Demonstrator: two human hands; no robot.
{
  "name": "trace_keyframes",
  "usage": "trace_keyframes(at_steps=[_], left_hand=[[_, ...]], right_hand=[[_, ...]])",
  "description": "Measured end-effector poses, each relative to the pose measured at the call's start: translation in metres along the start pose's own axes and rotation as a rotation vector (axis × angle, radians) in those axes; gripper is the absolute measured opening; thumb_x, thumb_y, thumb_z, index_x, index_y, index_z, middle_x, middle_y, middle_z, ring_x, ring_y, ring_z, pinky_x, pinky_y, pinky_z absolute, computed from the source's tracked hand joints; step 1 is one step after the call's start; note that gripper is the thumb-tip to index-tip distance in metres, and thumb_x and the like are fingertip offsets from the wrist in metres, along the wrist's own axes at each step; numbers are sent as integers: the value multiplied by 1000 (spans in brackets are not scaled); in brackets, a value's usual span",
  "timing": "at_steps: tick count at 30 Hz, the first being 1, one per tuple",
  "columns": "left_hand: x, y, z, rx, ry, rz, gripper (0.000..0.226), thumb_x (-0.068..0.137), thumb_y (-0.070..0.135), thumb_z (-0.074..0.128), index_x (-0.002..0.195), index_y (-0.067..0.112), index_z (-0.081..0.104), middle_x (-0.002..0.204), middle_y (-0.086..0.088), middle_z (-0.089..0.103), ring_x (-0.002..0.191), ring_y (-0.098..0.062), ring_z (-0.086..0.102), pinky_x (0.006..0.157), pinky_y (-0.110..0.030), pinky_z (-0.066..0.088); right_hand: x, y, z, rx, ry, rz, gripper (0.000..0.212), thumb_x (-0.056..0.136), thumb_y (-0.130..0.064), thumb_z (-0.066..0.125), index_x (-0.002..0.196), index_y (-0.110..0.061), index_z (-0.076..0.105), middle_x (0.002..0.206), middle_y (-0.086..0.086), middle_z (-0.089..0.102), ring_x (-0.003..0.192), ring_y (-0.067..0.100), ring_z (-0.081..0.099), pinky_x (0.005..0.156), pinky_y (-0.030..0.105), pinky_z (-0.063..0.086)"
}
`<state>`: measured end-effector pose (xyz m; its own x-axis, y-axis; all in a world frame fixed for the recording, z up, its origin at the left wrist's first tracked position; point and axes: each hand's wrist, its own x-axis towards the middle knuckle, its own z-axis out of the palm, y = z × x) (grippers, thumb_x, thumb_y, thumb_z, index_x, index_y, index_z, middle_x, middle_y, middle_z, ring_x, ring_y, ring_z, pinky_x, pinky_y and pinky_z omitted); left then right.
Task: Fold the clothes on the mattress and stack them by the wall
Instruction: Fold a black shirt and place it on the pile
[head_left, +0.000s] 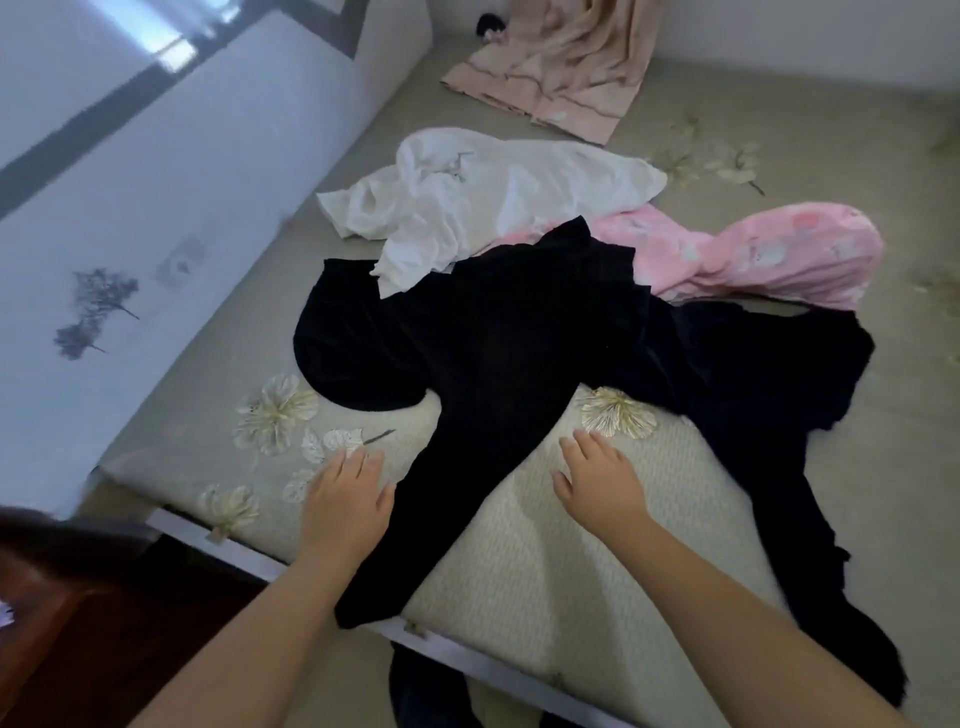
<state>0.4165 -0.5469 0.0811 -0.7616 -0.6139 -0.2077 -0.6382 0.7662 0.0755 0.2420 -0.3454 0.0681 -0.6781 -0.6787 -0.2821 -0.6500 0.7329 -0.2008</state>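
Head view took in the mattress (545, 545), pale with embroidered flowers, running up to the wall (130, 208) on the left, and it was crowded out there: a peach garment (561, 67) lay rumpled at the far end by the corner, a small dark thing beside it too blurred to name. Nearer, a white garment (493, 192) sprawled crumpled, one corner draped over the black garment (509, 332), while a pink patterned piece (753, 254) lay tucked just behind. That black garment was spread dark and wrinkled across the middle, one long part reaching the near edge between the hands. Left hand (345, 501) lay flat, fingers relaxed, touching its edge; right hand (597, 480) was spread loose over bare mattress, grasping nothing.
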Motion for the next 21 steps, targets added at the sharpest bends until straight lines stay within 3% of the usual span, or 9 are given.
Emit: trace_keyframes(at_steps=[4,7,9,11,14,17,21], left_hand=[[82,-24,50,-32,-98,138,44,90,22,51,130,4,47,136,-15,46,131,-31,34,107,-41,26],[131,-37,89,-33,-175,219,49,93,28,46,137,8,39,145,-13,36,137,-29,24,111,-40,20],[160,-44,113,-45,-170,244,53,93,33,44,141,11,33,150,-10,27,141,-28,15,113,-41,13],[183,-52,135,-85,-164,223,57,93,36,43,142,10,29,152,-11,21,142,-26,10,114,-42,7],[198,-60,158,-138,-138,216,63,91,44,31,139,4,35,148,-15,29,140,-29,19,113,-44,5],[201,-61,165,-142,-55,272,60,86,38,31,126,-2,50,134,-22,48,128,-38,40,104,-51,20],[202,-61,165,-173,-20,279,54,86,32,33,119,-4,55,127,-24,54,121,-41,47,100,-55,28]], right_hand=[[50,-26,41,77,-89,187,54,96,-37,35,143,-14,24,150,5,25,140,20,19,112,33,21],[86,-47,76,215,-155,398,62,94,-43,42,144,-14,21,151,8,21,139,21,21,110,33,26],[112,-60,97,351,-142,593,69,90,-47,47,146,-16,19,153,9,16,139,22,20,108,34,29],[134,-71,118,394,-77,723,70,89,-45,52,144,-14,23,146,13,25,130,23,35,100,32,38],[151,-81,142,390,28,784,58,92,-31,52,140,-7,30,123,13,44,98,19,51,76,23,40],[153,-77,151,425,99,776,43,95,-18,46,134,-1,39,117,15,53,104,25,53,81,25,40],[153,-65,142,443,-14,683,39,95,-12,42,133,-2,38,116,19,57,106,28,55,82,25,40]])
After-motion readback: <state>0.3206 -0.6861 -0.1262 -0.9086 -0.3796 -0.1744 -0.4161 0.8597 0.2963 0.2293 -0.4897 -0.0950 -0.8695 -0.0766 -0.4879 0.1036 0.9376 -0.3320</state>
